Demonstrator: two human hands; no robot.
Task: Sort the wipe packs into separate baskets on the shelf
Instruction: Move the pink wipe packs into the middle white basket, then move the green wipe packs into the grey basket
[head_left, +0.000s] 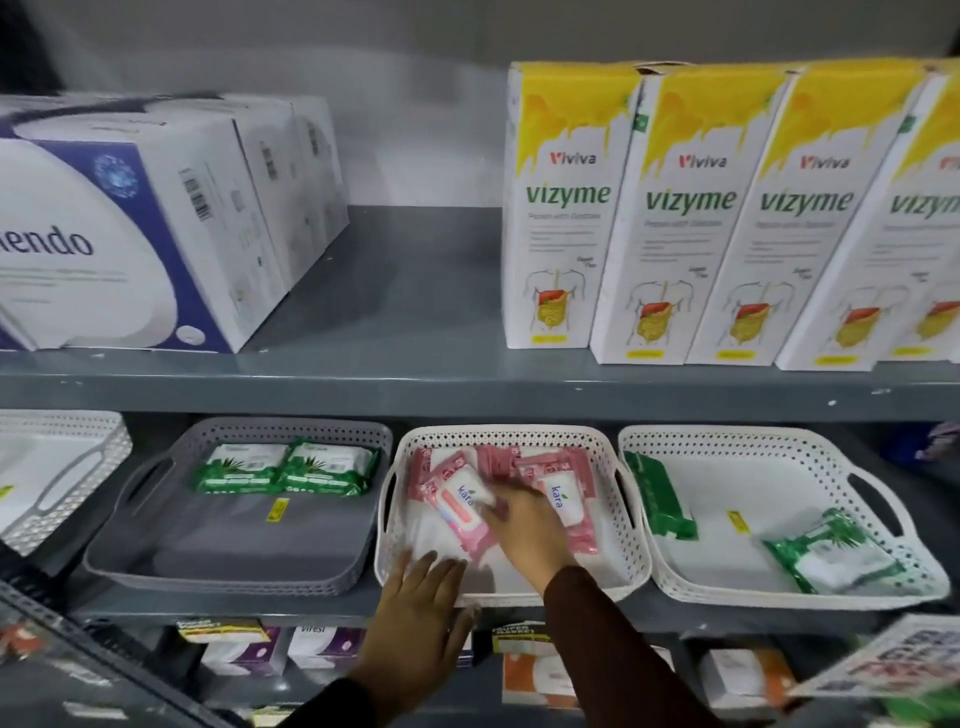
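Three baskets stand side by side on the middle shelf. The grey basket (124, 535) on the left holds two green wipe packs (285, 467) at its back. The middle white basket (631, 545) holds several pink wipe packs (457, 501). My right hand (530, 525) reaches into it, fingers resting on a pink pack; a firm grip is not visible. My left hand (421, 613) lies flat with spread fingers on that basket's front rim. The right white basket (769, 441) holds two green packs, one (662, 496) against its left wall, one (836, 558) at the front right.
Yellow-and-white Vizyme cartons (675, 218) and white-blue boxes (156, 218) fill the upper shelf. Another white basket (62, 467) sits at the far left. Small product boxes (244, 649) line the shelf below. A grey shelf upright (78, 654) slants at the lower left.
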